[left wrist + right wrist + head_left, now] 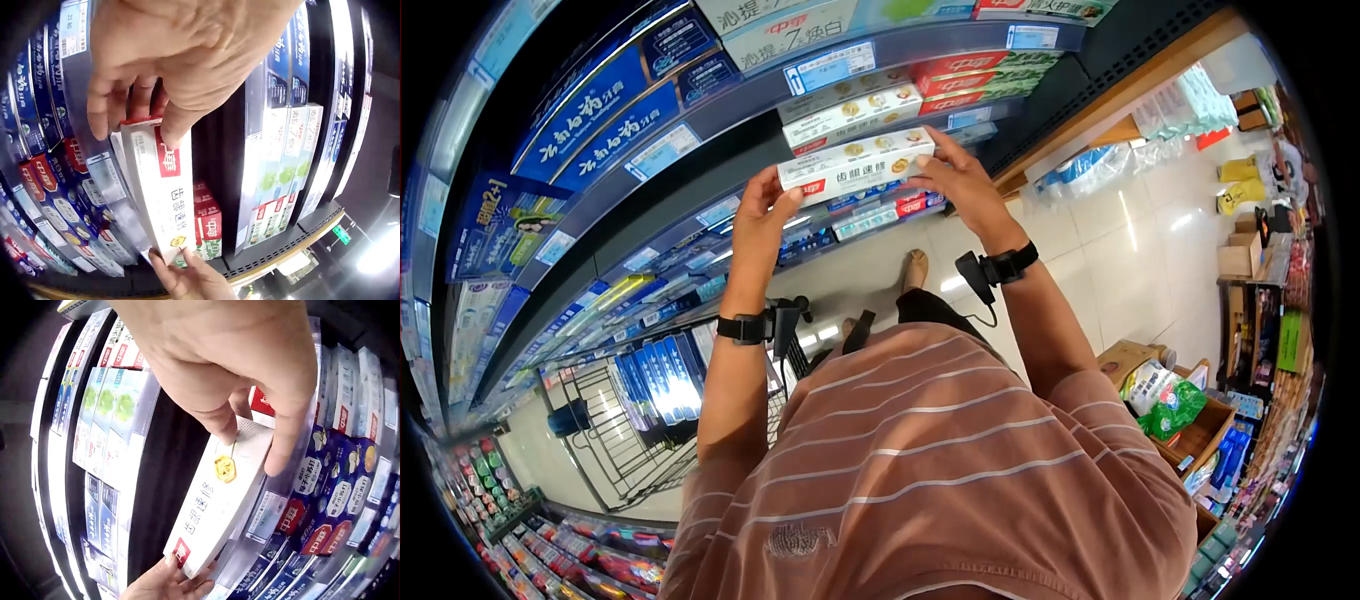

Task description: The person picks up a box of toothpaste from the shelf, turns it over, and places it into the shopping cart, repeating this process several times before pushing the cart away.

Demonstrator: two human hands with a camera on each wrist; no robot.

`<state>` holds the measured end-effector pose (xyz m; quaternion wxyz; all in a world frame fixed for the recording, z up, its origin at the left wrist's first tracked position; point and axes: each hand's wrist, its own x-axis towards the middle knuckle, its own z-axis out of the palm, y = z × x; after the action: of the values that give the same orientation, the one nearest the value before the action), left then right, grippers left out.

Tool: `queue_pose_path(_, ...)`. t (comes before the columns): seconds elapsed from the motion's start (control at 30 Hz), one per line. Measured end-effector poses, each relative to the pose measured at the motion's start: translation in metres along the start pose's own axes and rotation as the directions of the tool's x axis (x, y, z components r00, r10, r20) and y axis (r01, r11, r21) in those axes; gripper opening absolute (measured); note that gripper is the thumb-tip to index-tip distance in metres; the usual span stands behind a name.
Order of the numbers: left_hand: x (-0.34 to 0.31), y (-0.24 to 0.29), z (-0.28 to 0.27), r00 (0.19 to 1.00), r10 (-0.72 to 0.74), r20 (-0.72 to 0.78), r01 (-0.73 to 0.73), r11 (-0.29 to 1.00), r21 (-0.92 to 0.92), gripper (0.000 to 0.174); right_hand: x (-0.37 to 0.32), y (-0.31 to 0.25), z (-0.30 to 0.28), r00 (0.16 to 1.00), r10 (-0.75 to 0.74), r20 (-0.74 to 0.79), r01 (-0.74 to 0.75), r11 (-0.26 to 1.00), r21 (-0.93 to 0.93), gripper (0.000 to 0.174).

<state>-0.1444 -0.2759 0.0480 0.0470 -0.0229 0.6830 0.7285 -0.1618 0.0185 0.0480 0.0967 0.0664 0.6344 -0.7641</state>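
Observation:
A long white toothpaste box (855,168) with a red label and a gold emblem is held level in front of the shelf, one hand at each end. The left hand (764,205) grips the red-labelled end, its thumb on the front face. At the gold-emblem end, the right hand (966,182) pinches the box between thumb and fingers. In the left wrist view the toothpaste box (164,194) stands slantwise between the hands. The right wrist view shows the same box (215,487) with the right thumb on its face. Behind it, similar white boxes (855,115) are stacked on the shelf.
Blue toothpaste boxes (605,120) fill the shelf at left, and red and green boxes (980,80) sit at the right end. Price tags (830,68) line the shelf edges. A wire shopping cart (600,430) stands at lower left. Cardboard boxes (1135,365) are on the floor at right.

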Motion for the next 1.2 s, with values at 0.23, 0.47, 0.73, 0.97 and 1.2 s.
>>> queue_pose_path(0.23, 0.021, 0.004, 0.014, 0.996, 0.038, -0.080, -0.018, 0.972, 0.232, 0.050, 0.029, -0.005, -0.001, 0.992, -0.113, -0.050, 0.110, 0.992, -0.054, 0.054)
queue_pose_path(0.47, 0.030, -0.003, 0.016, 0.993, 0.062, -0.100, -0.030, 0.956, 0.293, 0.051, 0.042, -0.001, -0.007, 0.992, -0.116, -0.050, 0.109, 0.986, -0.127, 0.057)
queue_pose_path(0.73, 0.037, -0.007, 0.018, 0.986, 0.098, -0.135, -0.051, 0.948, 0.316, 0.052, 0.048, -0.006, -0.003, 0.994, -0.101, -0.041, 0.091, 0.977, -0.193, 0.060)
queue_pose_path(0.97, 0.049, -0.008, 0.018, 0.982, 0.131, -0.138, -0.087, 0.954, 0.285, 0.048, 0.057, 0.008, 0.000, 0.980, -0.195, -0.050, 0.183, 0.965, -0.186, 0.064)
queue_pose_path(1.2, 0.061, -0.018, 0.014, 0.983, 0.130, -0.129, -0.088, 0.953, 0.290, 0.043, 0.060, 0.003, 0.008, 0.971, -0.220, -0.090, 0.175, 0.918, -0.355, 0.065)
